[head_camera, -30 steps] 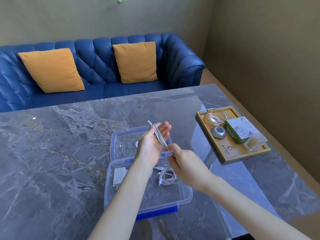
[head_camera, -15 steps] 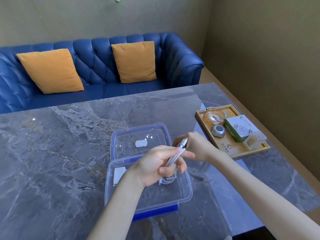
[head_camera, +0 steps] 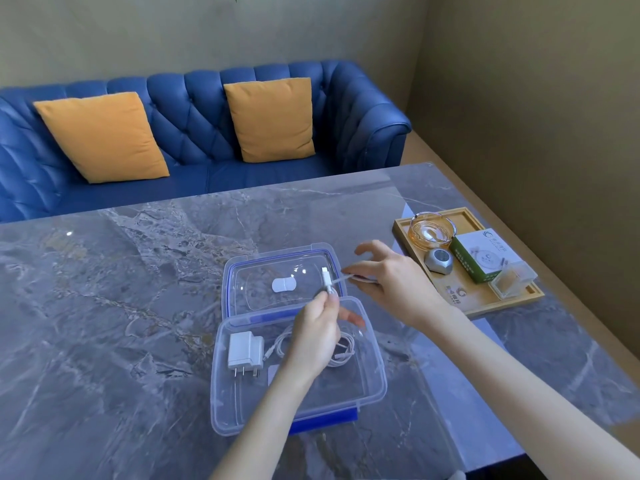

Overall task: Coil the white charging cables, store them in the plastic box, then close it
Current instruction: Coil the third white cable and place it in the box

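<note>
A: Where does everything sit, taking the clear rectangular plastic box as the marker?

B: It rests open on the grey marble table. Its clear blue-rimmed lid lies just behind it. Inside are a white wall charger and one coiled white cable.

A: And the hands?

B: Above the box, the left hand pinches a second thin white charging cable below its plug. The right hand, over the lid's right edge, holds the rest of that cable, its upper fingers spread.

A: Advice for winding?

B: I'd keep the pinch fixed, lay even loose loops and avoid kinking near the plug.
</note>
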### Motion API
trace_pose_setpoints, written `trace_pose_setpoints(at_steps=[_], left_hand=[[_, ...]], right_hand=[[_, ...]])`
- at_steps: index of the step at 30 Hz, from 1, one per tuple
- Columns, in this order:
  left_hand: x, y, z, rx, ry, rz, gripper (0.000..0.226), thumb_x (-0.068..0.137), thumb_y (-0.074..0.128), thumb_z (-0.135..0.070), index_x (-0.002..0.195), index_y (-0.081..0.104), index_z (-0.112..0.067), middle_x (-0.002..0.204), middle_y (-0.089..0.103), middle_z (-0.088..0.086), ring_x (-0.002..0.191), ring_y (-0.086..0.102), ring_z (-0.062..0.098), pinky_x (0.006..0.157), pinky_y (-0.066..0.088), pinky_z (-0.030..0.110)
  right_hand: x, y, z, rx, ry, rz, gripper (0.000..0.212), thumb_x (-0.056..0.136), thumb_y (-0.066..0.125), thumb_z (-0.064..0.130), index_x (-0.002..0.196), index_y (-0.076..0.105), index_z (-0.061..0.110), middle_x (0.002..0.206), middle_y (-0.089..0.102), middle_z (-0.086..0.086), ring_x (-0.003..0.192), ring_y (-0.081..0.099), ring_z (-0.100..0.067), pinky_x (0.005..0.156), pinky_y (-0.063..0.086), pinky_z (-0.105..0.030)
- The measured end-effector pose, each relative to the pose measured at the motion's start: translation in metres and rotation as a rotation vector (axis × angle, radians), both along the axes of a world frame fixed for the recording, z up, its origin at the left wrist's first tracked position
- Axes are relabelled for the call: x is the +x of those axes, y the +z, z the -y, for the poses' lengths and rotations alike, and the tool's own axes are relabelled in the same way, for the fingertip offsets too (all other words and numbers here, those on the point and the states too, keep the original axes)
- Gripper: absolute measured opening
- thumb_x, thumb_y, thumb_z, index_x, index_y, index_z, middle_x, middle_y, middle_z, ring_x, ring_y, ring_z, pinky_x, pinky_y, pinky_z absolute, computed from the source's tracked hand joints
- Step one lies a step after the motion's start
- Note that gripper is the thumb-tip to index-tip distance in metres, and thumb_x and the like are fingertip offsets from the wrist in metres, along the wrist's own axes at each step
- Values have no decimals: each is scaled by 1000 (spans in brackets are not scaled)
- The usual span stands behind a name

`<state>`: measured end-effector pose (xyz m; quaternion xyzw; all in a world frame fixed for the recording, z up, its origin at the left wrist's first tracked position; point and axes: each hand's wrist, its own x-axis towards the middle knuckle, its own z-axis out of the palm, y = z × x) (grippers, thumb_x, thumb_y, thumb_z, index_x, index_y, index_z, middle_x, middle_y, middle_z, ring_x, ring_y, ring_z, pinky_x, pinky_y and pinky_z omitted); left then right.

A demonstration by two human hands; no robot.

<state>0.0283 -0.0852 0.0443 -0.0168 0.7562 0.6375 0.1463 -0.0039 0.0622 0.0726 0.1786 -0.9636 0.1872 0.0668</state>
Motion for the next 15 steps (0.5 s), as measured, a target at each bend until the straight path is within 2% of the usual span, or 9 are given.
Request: trace_pose_setpoints(at_steps=[3, 5, 7, 9, 11, 13, 15], left_hand=[[1, -4, -2, 159, 79, -68, 30, 100, 28, -24, 98, 57, -17, 63, 71, -8, 36, 25, 5, 42, 24, 19], [0, -7, -5, 239, 150, -87, 31, 99, 31, -26, 89, 60, -32, 47, 56, -6, 39, 26, 5, 46, 26, 20], [-2, -8, -6, 302, 242, -88, 30, 98, 33, -29, 85, 59, -34, 43, 39, -10, 40, 27, 4, 45, 26, 18], [-8, -7, -5, 370, 312, -97, 26, 99, 32, -27, 94, 57, -31, 47, 53, -11, 38, 29, 2, 40, 28, 12], [-15, -5, -2, 421, 355, -108, 26, 100, 30, -24, 95, 55, -28, 68, 72, -15, 37, 32, 2, 41, 31, 9], [-24, -3, 3, 488, 401, -71, 27, 100, 31, -23, 92, 56, -24, 83, 74, -15, 40, 36, 3, 44, 34, 11], [-33, -4, 9, 536, 417, -4, 33, 99, 30, -23, 91, 62, -19, 86, 73, -18, 54, 45, 2, 51, 36, 14]], right_hand=[[1, 1, 1, 13, -16, 36, 26, 93, 49, 34, 112, 64, 27, 106, 63, -2, 90, 62, -30, 71, 51, -40], [4, 2, 6, -1, -20, 3, 27, 94, 45, 36, 112, 63, 25, 103, 62, -4, 86, 62, -33, 68, 50, -39], [7, 2, 12, 59, -38, -68, 29, 95, 42, 38, 113, 60, 23, 97, 61, -6, 79, 62, -35, 59, 46, -35], [12, 8, 17, 122, -66, -170, 29, 92, 48, 36, 111, 62, 19, 77, 62, -10, 62, 63, -35, 46, 39, -30], [17, 13, 22, 143, -79, -255, 26, 84, 59, 30, 100, 68, 12, 53, 60, -9, 42, 59, -31, 35, 33, -24], [21, 12, 24, 163, -66, -289, 20, 83, 59, 27, 83, 68, 9, 45, 59, -5, 38, 58, -30, 34, 29, -21], [24, 8, 24, 182, -48, -291, 28, 86, 54, 29, 66, 62, 12, 42, 58, -3, 37, 56, -28, 36, 23, -20]])
